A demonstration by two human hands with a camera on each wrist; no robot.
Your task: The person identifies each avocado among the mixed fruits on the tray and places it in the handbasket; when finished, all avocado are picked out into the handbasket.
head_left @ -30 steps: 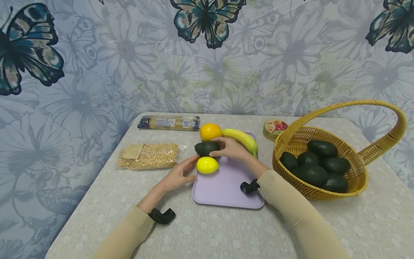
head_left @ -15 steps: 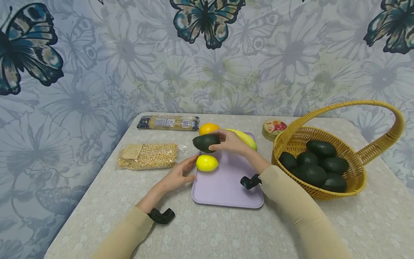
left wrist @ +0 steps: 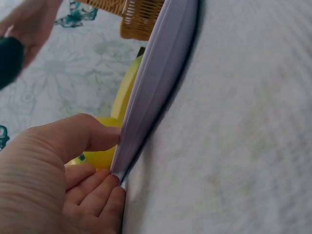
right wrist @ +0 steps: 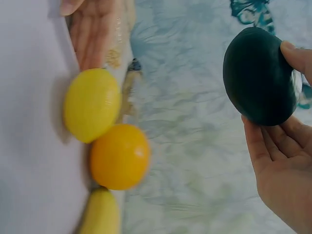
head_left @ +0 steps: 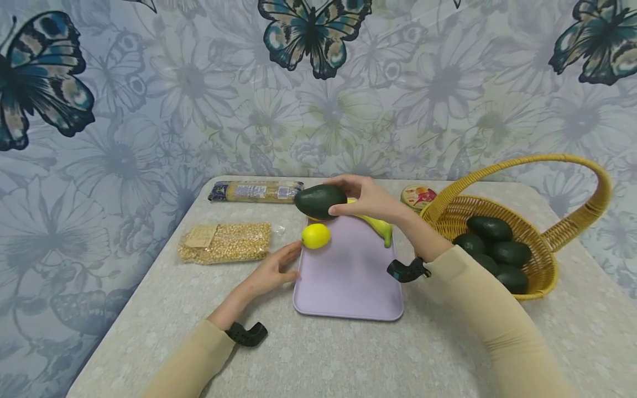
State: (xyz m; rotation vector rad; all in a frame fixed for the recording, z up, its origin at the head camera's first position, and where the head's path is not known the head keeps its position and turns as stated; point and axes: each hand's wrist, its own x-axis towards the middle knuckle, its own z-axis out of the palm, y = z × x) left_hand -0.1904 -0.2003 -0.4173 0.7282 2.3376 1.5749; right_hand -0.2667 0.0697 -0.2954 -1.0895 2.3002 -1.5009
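In the head view, my right hand (head_left: 370,199) grips a dark green avocado (head_left: 319,202) between thumb and fingers, raised above the far end of a lilac tray (head_left: 348,287). My left hand (head_left: 271,271) lies at the tray's left edge, fingers fairly straight; in the left wrist view its thumb (left wrist: 100,136) touches the rim. A yellow lemon (head_left: 316,236) is on the tray near my left fingertips. An orange (right wrist: 120,156), mostly hidden behind the avocado in the head view, touches the lemon in the right wrist view. A banana (head_left: 375,224) lies at the far right of the tray, partly covered by my right hand.
A wicker basket (head_left: 542,271) with a tall handle stands at the right, holding several avocados (head_left: 510,251). Behind my right arm is a round tin (head_left: 418,195). A bag of corn kernels (head_left: 239,240) and a pack of pasta (head_left: 256,192) lie at the left.
My right hand has lifted the avocado from between the orange and the lemon, up and away from me. The lemon has shifted slightly toward the far end. My left hand has stayed put.
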